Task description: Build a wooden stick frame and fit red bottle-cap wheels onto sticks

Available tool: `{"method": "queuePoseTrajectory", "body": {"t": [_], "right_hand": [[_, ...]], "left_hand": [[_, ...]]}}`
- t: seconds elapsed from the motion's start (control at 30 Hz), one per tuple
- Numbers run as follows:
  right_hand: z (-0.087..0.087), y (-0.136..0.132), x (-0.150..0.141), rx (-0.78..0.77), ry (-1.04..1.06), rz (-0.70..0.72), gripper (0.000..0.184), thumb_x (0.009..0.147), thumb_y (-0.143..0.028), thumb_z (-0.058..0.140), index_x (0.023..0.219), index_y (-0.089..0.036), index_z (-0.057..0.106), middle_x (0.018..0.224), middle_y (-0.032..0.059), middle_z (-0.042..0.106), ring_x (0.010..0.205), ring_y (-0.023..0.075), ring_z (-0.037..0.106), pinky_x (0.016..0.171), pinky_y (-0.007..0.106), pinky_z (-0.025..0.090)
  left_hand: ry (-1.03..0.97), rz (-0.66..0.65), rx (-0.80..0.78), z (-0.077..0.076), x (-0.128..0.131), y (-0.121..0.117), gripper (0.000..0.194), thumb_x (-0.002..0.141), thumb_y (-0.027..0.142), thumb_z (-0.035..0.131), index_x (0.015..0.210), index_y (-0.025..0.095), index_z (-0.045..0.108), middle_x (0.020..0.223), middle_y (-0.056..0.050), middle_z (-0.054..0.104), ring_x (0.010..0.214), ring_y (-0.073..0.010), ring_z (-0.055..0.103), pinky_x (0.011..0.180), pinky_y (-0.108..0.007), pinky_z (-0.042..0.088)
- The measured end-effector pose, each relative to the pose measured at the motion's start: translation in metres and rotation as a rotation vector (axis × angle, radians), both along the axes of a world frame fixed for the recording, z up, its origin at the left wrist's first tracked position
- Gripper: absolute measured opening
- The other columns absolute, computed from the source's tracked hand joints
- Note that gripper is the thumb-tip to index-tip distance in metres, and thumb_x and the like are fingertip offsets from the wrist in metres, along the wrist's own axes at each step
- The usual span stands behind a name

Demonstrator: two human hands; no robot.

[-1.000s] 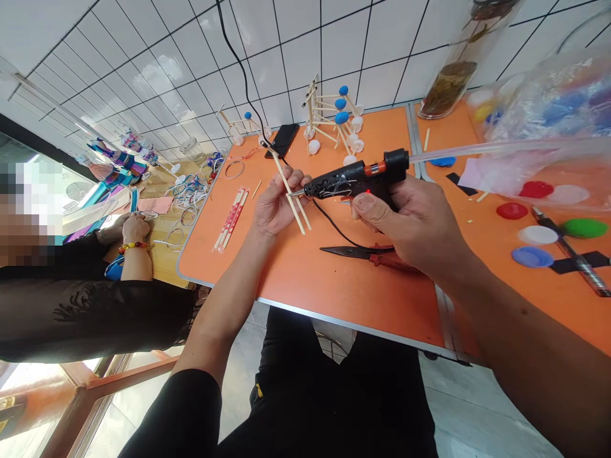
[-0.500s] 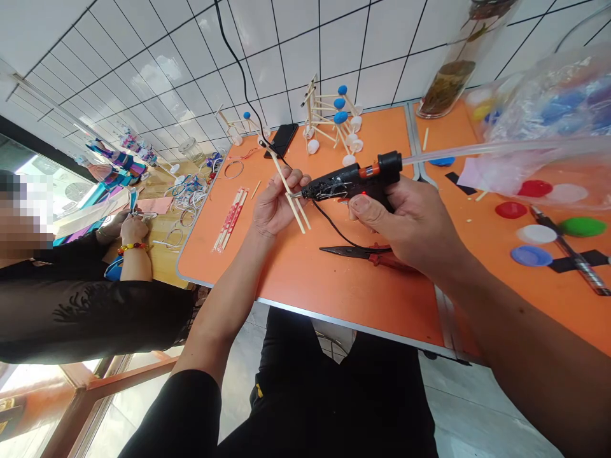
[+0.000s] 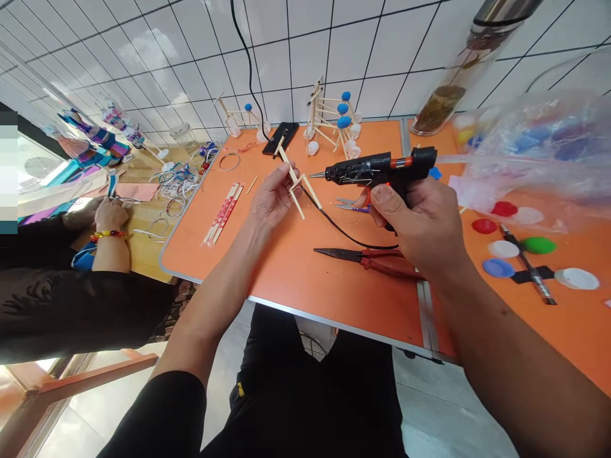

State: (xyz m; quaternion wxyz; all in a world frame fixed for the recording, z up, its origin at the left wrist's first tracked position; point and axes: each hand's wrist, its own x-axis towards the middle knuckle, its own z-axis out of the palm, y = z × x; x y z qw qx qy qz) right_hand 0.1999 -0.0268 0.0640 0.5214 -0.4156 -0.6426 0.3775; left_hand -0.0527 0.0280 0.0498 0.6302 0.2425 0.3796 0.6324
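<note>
Pinched in the fingers of my left hand (image 3: 271, 198) is a small frame of joined wooden sticks (image 3: 312, 192). My right hand (image 3: 424, 213) grips a black hot glue gun (image 3: 365, 169) with a small red light. The glue gun's nozzle points left and stands a little apart from the sticks. Below it lie red-handled long-nose pliers (image 3: 341, 254), and scissors (image 3: 356, 206) show partly behind my right hand's fingers. Paper-wrapped chopsticks (image 3: 223, 214) rest left of my left hand.
Stick models with blue and white caps (image 3: 334, 121) stand by the tiled wall, near a black phone (image 3: 287, 135). Bottle caps (image 3: 538, 245), a pen (image 3: 529, 267) and a plastic bag (image 3: 534, 152) are at right. At left, another person's hands (image 3: 109, 216) work beside tangled cords (image 3: 180, 181).
The glue gun has drawn back to the right, so its nozzle is off the sticks. The stick frame has turned in my left hand. My view has shifted slightly, uncovering the scissors.
</note>
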Motion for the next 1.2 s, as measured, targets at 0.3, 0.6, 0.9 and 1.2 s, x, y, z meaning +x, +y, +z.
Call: {"method": "queuePoseTrajectory", "body": {"t": [0.3, 0.6, 0.9, 1.2], "right_hand": [[-0.005, 0.002, -0.003, 0.071, -0.068, -0.048, 0.041, 0.105, -0.065, 0.080, 0.091, -0.026, 0.077, 0.065, -0.0035, 0.056, 0.061, 0.0168, 0.045, 0.061, 0.036, 0.035], [-0.008, 0.002, -0.001, 0.058, -0.094, -0.059, 0.055, 0.105, -0.081, 0.080, 0.092, -0.028, 0.080, 0.067, -0.0025, 0.057, 0.059, 0.0182, 0.046, 0.061, 0.037, 0.036], [-0.011, 0.003, 0.000, 0.073, -0.095, -0.069, 0.060, 0.104, -0.085, 0.080, 0.094, -0.026, 0.081, 0.067, -0.0027, 0.057, 0.060, 0.0168, 0.045, 0.060, 0.037, 0.035], [-0.012, 0.004, 0.001, 0.119, -0.109, -0.066, 0.062, 0.105, -0.088, 0.078, 0.092, -0.027, 0.081, 0.065, -0.0019, 0.057, 0.058, 0.0163, 0.045, 0.058, 0.038, 0.034]], "left_hand": [[0.015, 0.001, -0.078, -0.008, 0.000, 0.004, 0.011, 0.103, 0.028, 0.091, 0.096, 0.023, 0.085, 0.084, 0.001, 0.084, 0.071, -0.0104, 0.077, 0.065, -0.022, 0.060], [0.006, -0.010, -0.091, -0.007, 0.002, 0.004, 0.017, 0.105, 0.035, 0.092, 0.095, 0.023, 0.086, 0.085, -0.001, 0.085, 0.075, -0.0118, 0.079, 0.066, -0.022, 0.059], [0.001, -0.034, -0.061, -0.006, 0.002, 0.002, 0.024, 0.105, 0.038, 0.093, 0.091, 0.021, 0.084, 0.087, -0.001, 0.085, 0.072, -0.0098, 0.075, 0.064, -0.021, 0.056], [0.015, -0.040, -0.053, -0.004, 0.003, 0.001, 0.028, 0.105, 0.041, 0.092, 0.089, 0.021, 0.083, 0.084, -0.001, 0.084, 0.068, -0.0085, 0.073, 0.060, -0.019, 0.055]]}}
